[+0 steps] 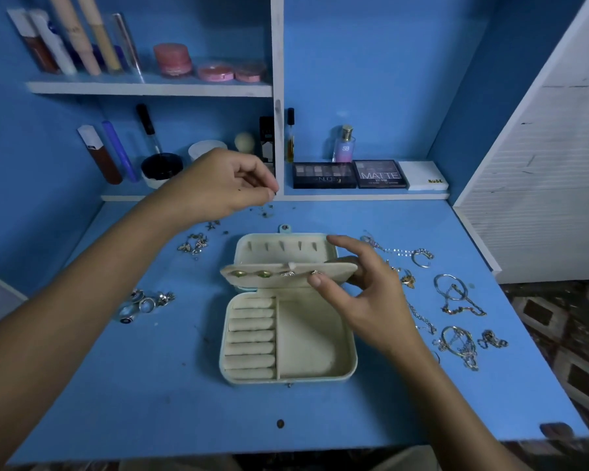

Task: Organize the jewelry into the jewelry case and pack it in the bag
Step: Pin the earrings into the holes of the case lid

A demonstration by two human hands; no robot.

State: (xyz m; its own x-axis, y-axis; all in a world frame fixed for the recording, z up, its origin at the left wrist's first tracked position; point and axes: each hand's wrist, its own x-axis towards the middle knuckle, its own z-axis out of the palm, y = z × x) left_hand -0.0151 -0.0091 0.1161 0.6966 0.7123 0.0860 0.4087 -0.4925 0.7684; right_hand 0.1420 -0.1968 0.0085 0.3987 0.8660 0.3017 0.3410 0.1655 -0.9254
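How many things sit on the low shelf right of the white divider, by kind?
Flat makeup boxes: 3
Bottles: 2
Total: 5

The table (116, 385) and the wall (371, 79) behind it are bright blue, the shelves (150, 88) white. The jewelry case (288, 380) is cream inside with a pale blue shell. Rings (147, 302) and chains (459, 345) are silver, some gold. Pink round compacts (215, 70) sit above; two black makeup palettes (351, 175) carry pale lettering. The floor (565, 334) shows a brown and cream diamond pattern.
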